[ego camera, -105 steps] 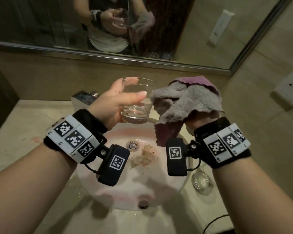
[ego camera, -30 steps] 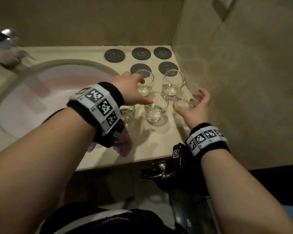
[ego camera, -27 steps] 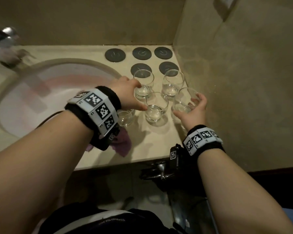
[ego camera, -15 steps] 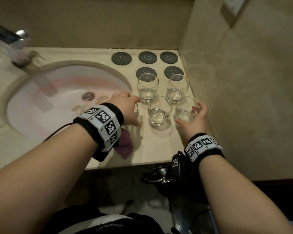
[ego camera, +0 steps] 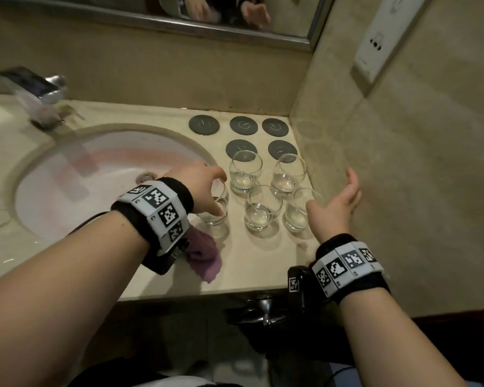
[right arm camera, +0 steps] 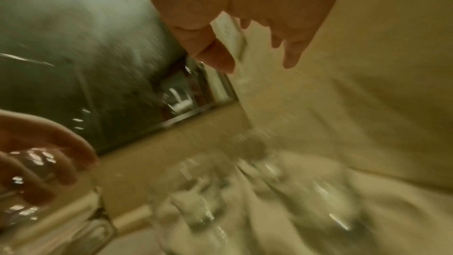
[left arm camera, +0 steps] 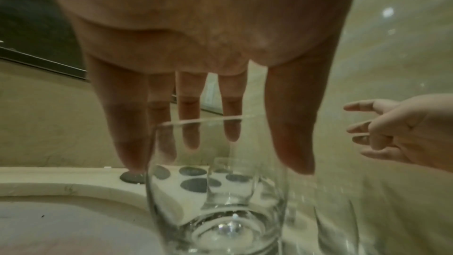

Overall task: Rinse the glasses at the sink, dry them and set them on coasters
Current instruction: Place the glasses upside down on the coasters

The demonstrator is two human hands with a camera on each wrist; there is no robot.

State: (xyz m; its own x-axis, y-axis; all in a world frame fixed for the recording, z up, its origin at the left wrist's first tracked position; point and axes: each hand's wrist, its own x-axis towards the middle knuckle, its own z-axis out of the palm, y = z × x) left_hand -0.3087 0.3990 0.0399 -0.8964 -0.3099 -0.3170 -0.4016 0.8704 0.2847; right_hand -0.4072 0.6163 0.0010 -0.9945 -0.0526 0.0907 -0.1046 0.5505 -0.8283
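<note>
1. Currently the left hand (ego camera: 204, 185) reaches down over the leftmost glass (ego camera: 217, 209) at the sink's right edge; fingers go round its rim area, thumb on the near side, so it holds that glass, which stands upright on the tabletop (ego camera: 252, 263).
2. Left wrist view: fingers (left arm camera: 188, 123) hang straight down behind the glass rim, thumb in front and to the right; real contact is hard to confirm there.
3. Right hand (ego camera: 333, 208) is spread wide, palm turned left, holding nothing, just beside the rightmost front glass (ego camera: 298, 216); touching or not, cannot tell.
4. Four more glasses stand upright in two rows: back pair (ego camera: 245, 174) and (ego camera: 287, 174), front pair includes the middle glass (ego camera: 260, 210). Each has a little clear liquid at the bottom.
5. Five dark round coasters (ego camera: 243, 125) lie behind the glasses near the wall corner, all bare; the two nearest are partly hidden by the back glasses.
6. Purple cloth (ego camera: 204, 255) lies on the tabletop under the left wrist.
7. Sink basin (ego camera: 67, 191) left, faucet (ego camera: 37, 88) behind it.
8. Right wrist view is motion-blurred; only fingers spread apart are readable.
</note>
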